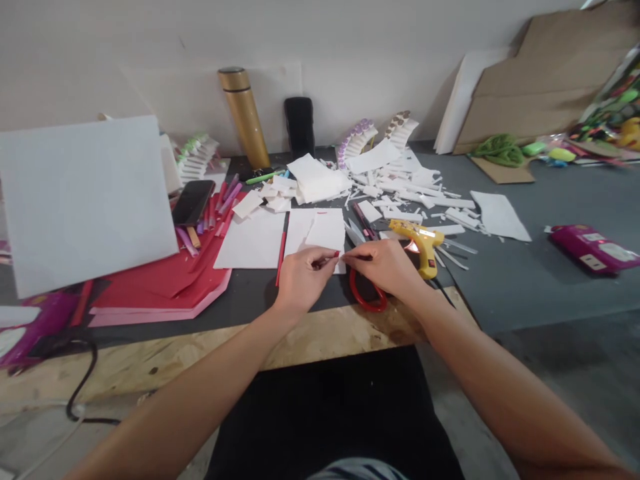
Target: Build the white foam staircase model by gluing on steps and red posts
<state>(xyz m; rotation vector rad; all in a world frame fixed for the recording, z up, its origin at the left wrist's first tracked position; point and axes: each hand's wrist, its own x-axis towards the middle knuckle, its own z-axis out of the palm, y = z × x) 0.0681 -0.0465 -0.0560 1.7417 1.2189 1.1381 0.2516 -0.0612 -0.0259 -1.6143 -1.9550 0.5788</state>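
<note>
My left hand [304, 277] and my right hand [387, 265] meet over the dark mat, fingers pinched together on a small red strip [334, 256] held between them. Under the fingertips lie white foam sheets [320, 230]. Red-handled scissors [367, 297] lie beneath my right hand. A yellow glue gun [419, 243] rests just right of that hand. A thin red stick [281, 257] lies left of my left hand.
Red and pink sheets [165, 283] are stacked at left under a big white board [85, 197]. A phone [193, 202], pens, a gold flask [244, 117], white foam offcuts [415, 193], a purple case [593, 248] and leaning cardboard [540, 87] surround the area.
</note>
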